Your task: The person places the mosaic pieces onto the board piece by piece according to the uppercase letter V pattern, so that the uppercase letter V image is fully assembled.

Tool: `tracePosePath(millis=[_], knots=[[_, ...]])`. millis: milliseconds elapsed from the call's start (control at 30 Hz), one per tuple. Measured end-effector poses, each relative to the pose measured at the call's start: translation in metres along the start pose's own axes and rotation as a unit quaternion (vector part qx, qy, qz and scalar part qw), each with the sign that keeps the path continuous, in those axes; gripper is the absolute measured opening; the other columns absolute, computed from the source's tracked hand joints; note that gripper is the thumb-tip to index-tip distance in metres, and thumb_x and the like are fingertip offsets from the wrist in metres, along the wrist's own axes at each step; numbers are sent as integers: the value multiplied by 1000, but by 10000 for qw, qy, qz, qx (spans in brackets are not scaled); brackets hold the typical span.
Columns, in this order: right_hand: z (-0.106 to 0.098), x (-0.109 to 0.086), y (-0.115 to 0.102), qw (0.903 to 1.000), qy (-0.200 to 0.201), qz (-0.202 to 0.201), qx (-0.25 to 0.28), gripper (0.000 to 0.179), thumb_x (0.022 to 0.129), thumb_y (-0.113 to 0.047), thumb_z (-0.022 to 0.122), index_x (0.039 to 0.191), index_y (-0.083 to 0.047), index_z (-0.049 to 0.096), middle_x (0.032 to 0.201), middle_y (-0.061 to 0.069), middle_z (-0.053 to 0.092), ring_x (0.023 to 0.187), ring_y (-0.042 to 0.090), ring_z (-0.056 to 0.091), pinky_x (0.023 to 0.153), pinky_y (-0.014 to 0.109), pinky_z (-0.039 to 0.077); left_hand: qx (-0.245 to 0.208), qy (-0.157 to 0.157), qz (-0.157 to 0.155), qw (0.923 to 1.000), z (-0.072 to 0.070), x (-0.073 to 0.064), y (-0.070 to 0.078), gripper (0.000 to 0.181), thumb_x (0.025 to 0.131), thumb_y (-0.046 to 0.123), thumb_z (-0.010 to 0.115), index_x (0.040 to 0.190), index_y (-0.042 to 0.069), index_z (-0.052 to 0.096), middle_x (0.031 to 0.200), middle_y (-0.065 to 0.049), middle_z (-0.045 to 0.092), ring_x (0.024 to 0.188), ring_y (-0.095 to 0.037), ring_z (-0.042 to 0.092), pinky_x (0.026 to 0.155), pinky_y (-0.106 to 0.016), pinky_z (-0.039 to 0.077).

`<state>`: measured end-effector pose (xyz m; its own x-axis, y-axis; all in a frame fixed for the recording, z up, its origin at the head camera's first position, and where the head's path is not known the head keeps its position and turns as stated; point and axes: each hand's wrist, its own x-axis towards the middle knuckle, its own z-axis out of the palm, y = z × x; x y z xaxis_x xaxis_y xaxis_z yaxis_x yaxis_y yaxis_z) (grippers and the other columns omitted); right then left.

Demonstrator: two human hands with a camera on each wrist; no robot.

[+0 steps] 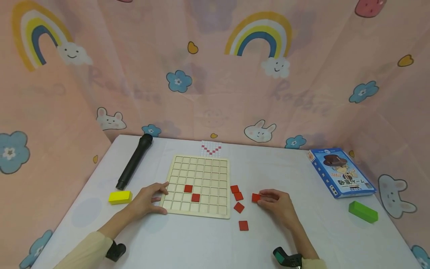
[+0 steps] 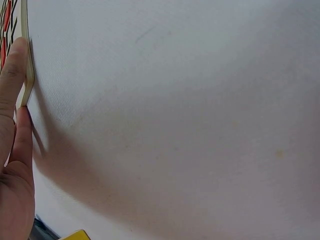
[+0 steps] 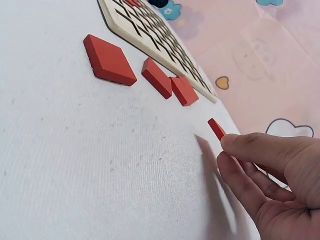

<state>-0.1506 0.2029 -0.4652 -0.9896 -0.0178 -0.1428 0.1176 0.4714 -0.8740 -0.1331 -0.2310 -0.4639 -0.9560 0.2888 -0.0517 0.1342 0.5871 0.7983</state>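
At the middle of the table lies a pale wooden grid board (image 1: pixel 208 173) with two red square tiles (image 1: pixel 188 188) in its cells. My left hand (image 1: pixel 147 200) holds the board by its front left corner, its thumb (image 2: pixel 16 62) over the front edge and its other fingers along the left side. My right hand (image 1: pixel 279 205) pinches a red tile (image 3: pixel 216 129) between thumb and fingertips, a little right of the board. The tile's shadow falls on the cloth beside it. Several loose red tiles (image 1: pixel 239 207) lie between the board and this hand.
A pattern card (image 1: pixel 211 149) with red squares lies behind the board. On the left are a black microphone (image 1: pixel 134 161) and a yellow block (image 1: pixel 120 197). A blue game box (image 1: pixel 342 172) and a green block (image 1: pixel 363 212) lie on the right. A printed curtain (image 1: pixel 215 97) surrounds the table.
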Motion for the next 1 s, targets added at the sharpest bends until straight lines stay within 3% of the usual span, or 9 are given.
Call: tracePosePath(millis=[433, 1000], knots=[[22, 11, -16, 9998, 73, 45, 163, 36, 84, -11, 74, 117, 0, 63, 109, 17, 68, 100, 28, 67, 90, 33, 55, 44, -2, 53, 10000, 0, 0, -1, 58, 58, 8, 89, 106, 6, 58, 146, -18, 43, 133, -38, 40, 92, -27, 53], [53, 31, -40, 9983, -63, -127, 561, 33, 84, -5, 73, 116, 1, 64, 112, 18, 67, 100, 29, 66, 86, 32, 57, 86, -7, 107, 9999, 1, 0, -2, 58, 57, 11, 89, 106, 6, 58, 146, -17, 43, 133, -38, 39, 91, -27, 53]])
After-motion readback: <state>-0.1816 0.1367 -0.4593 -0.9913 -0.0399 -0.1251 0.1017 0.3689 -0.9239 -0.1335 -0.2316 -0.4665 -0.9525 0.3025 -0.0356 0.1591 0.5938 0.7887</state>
